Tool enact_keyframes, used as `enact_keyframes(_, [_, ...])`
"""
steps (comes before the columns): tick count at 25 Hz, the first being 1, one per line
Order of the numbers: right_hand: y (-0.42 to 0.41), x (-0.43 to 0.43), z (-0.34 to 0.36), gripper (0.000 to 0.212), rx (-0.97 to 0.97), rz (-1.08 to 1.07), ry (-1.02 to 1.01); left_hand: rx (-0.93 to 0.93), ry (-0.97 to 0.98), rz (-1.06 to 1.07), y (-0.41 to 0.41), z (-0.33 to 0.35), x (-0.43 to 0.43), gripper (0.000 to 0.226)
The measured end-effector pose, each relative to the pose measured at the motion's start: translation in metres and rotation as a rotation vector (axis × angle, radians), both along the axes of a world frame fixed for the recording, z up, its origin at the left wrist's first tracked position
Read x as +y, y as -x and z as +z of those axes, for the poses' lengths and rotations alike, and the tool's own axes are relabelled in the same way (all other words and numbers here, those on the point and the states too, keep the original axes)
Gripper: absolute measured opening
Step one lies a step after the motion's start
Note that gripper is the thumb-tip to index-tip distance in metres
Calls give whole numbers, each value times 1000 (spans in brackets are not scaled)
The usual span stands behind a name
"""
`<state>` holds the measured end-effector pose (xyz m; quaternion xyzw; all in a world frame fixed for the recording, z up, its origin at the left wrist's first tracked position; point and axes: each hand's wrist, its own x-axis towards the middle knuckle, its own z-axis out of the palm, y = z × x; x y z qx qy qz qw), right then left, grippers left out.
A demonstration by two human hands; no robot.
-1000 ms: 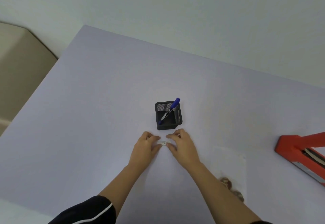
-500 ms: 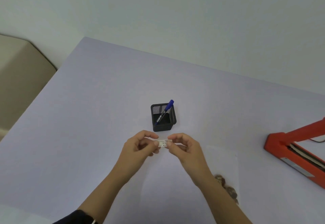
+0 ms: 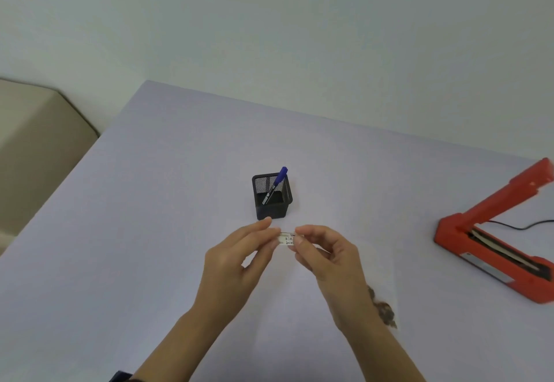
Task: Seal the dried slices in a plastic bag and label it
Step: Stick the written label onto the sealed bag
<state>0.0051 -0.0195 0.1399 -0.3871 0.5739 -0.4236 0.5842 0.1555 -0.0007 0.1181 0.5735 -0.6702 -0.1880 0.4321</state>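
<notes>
I'm holding the label [image 3: 287,238] up off the tabletop [image 3: 150,232], just in front of the pen cup [image 3: 271,196], pinching one end in my left hand [image 3: 236,264] and the other in my right hand [image 3: 326,264]. Fingers [image 3: 263,236] of both hands are clamped on it, thumb against forefinger, so the strip is staying taut and flat with the writing facing me. Text is too small to read. Probably I'm working the backing off or lining it up before sticking; can't tell which.

The bag [image 3: 380,291] is lying flat on the tabletop under my right wrist, clear plastic, hard to see its edges. The slices [image 3: 385,311] are sitting bunched in its near corner, partly hidden by my forearm. Whether its mouth is sealed I can't tell.

The pen cup is black mesh, holding one blue pen [image 3: 274,185] leaning against its rim, cap up, nothing else inside that I'm seeing.

The red sealer [image 3: 491,250] is sitting well apart at the right, arm raised, cord trailing off behind it.
</notes>
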Motion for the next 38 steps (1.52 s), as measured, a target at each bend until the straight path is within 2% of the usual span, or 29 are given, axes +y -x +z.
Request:
enact_keyframes(4, [3,11,7,14,-69,-22,-27,-73,86,-50,1,5,11,24])
enact_keyframes(9, [7,16,14,15,-79,-21,6,40,92,10,7,11,13,22])
enact_keyframes(16, [8,18,20,14,-66,-13,47,-96,228,70,12,11,16,21])
enact_keyframes(18, [8,18,20,14,-33,1,72,18,121,56,13,16,15,16])
enact_keyframes(20, [9,19,21,13,1,22,93,272,-101,50,12,20,12,3])
enact_keyframes(22, [10,19,21,12,12,39,100,451,-308,44,11,23,9,8])
enact_keyframes(30, [14,18,18,15,32,69,108,397,-468,-4,10,32,7,10])
enact_keyframes(35, [17,18,18,20,79,170,166,391,-494,-12,11,35,6,13])
enact_keyframes(38, [21,15,17,18,48,161,108,376,-489,-46,11,37,7,13])
